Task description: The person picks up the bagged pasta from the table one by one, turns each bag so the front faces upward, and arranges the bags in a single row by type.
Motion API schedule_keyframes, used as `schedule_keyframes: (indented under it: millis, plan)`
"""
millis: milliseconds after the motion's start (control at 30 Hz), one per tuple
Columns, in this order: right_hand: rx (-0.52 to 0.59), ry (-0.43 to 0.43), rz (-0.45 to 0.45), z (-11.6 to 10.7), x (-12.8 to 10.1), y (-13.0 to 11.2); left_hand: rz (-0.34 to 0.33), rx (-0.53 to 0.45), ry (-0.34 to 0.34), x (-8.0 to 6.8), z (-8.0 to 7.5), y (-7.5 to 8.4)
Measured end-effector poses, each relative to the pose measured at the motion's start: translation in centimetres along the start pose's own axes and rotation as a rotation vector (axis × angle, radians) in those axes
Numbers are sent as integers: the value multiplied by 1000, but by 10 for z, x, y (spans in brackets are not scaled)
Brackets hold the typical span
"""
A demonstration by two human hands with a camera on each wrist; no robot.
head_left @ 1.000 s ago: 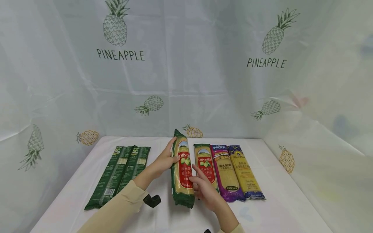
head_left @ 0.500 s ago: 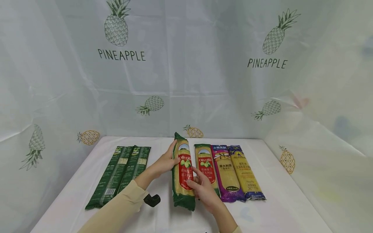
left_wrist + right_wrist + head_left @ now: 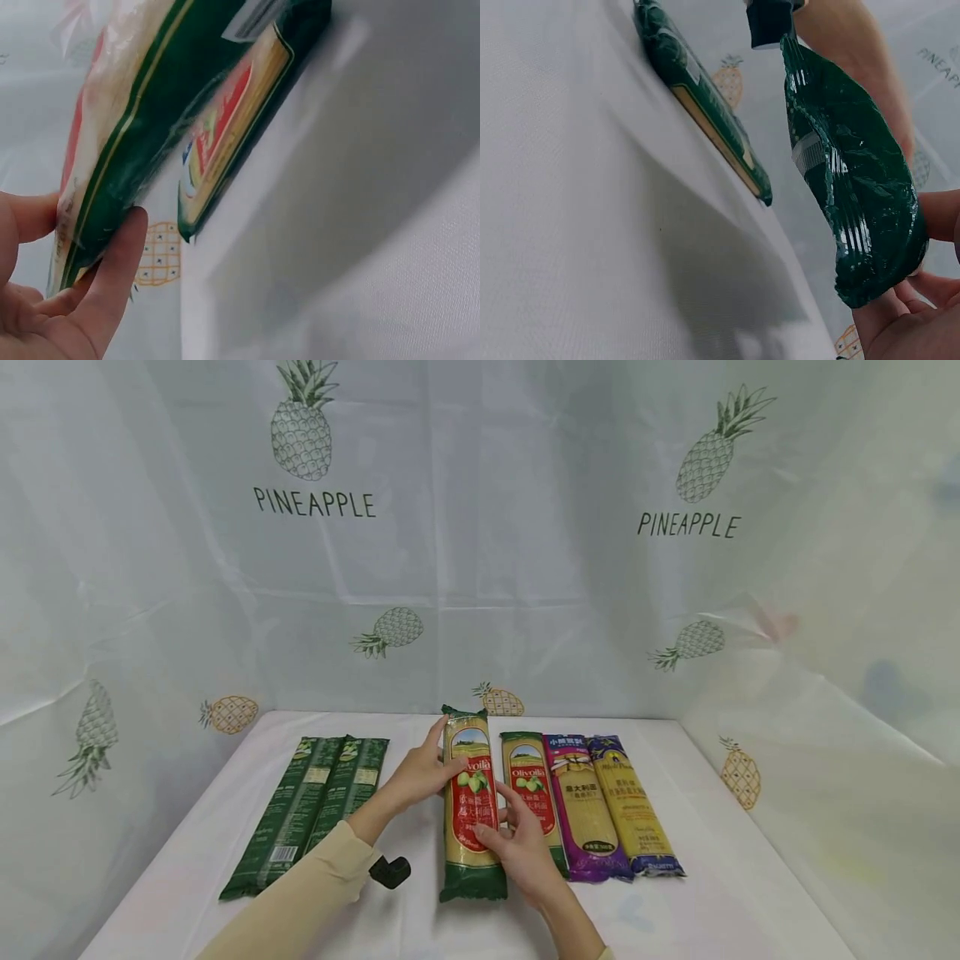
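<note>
We see the green spaghetti pack [image 3: 471,806] at table [image 3: 720,893] centre, gripped by both hands: left hand [image 3: 420,772] at 10 o'clock, right hand [image 3: 517,852] at 4 o'clock, fingers curled round it. 3 packs [image 3: 581,802] lie at 3 o'clock, 2 dark packs [image 3: 315,806] at 9.

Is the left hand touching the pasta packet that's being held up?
Touching. The left wrist view shows the left hand with its fingers curled round the edge of the pasta packet; the head view agrees.
</note>
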State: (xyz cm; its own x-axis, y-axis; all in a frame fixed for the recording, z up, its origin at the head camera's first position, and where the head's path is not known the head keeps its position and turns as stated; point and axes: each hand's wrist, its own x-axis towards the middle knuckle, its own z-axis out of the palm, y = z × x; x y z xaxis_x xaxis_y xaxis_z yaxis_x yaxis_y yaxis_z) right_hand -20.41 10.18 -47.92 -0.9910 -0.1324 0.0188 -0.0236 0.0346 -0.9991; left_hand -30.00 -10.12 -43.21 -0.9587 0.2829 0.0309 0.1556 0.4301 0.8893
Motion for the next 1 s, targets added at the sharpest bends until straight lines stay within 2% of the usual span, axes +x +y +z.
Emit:
schedule_keyframes:
  millis: [233,400,567,767,867,1000]
  plan:
    - [0,15,-21,5,0,-3,-3,18,11,2,-3,-6]
    - [-61,35,-8,7,1,-4,-42,-69,15,5,-3,-11]
    - [-255,40,-6,6,5,-3,-72,-143,13,11,-1,-16]
    - [-550,16,-63,0,12,-9,-69,-178,-29,25,4,-22]
    - [-652,-3,-89,-5,18,-13,-66,-172,-50,33,6,-23]
    - [-732,-18,-91,-9,29,-15,-69,-124,-55,44,11,-24]
